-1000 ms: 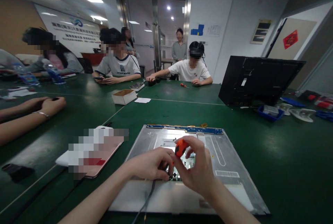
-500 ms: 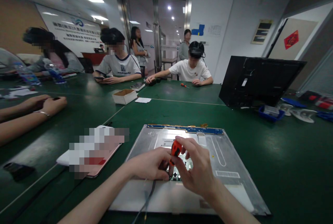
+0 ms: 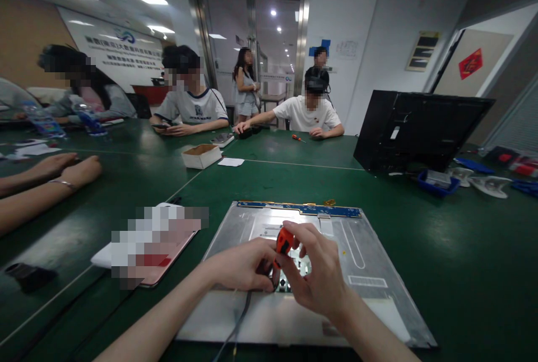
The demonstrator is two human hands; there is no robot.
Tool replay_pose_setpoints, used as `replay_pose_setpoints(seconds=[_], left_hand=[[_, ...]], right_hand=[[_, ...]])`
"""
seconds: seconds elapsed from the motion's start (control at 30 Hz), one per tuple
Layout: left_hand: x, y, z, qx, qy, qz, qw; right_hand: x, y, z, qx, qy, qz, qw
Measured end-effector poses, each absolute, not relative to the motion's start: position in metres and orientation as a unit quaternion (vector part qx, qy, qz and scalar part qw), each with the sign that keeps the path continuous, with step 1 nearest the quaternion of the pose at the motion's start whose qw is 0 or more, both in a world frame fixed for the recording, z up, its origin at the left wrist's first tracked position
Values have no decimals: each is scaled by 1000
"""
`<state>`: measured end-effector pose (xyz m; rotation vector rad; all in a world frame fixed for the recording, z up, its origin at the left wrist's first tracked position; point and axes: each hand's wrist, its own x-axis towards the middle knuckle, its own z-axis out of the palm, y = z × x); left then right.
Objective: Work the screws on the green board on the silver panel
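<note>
A metal-backed display panel point(image 3: 365, 250) lies flat on the table, with a small circuit board point(image 3: 303, 265) at its middle and a blue strip board point(image 3: 332, 212) along its far edge. My right hand point(image 3: 321, 272) grips a red-orange and black screwdriver point(image 3: 284, 240), held nearly upright over the small board. Close beside the screwdriver's lower end, my left hand point(image 3: 247, 264) rests with curled fingers pressed together. What they pinch, if anything, is hidden. Dark cables point(image 3: 240, 323) run from under my left fingers toward the near edge of the panel.
Left of the panel lie a pink, partly blurred flat object point(image 3: 179, 253) and a black piece point(image 3: 30, 277). A small open box point(image 3: 201, 156) stands farther back. At right are a black monitor point(image 3: 420, 132) and a blue tray point(image 3: 438, 181). Several people sit around the table.
My hands and the screwdriver look almost unmoved. A co-worker's hands at left have shifted slightly left. Two standing people in the background have moved to the right.
</note>
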<state>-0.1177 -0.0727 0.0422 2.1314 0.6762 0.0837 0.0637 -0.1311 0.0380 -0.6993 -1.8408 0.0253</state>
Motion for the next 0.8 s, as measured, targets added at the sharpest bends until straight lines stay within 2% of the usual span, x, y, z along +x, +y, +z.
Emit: replay_pose_setpoints(seconds=[0.8], left_hand=[[-119, -73, 45, 859, 274, 33, 431]], right_hand=[[63, -129, 36, -289, -765, -3, 575]])
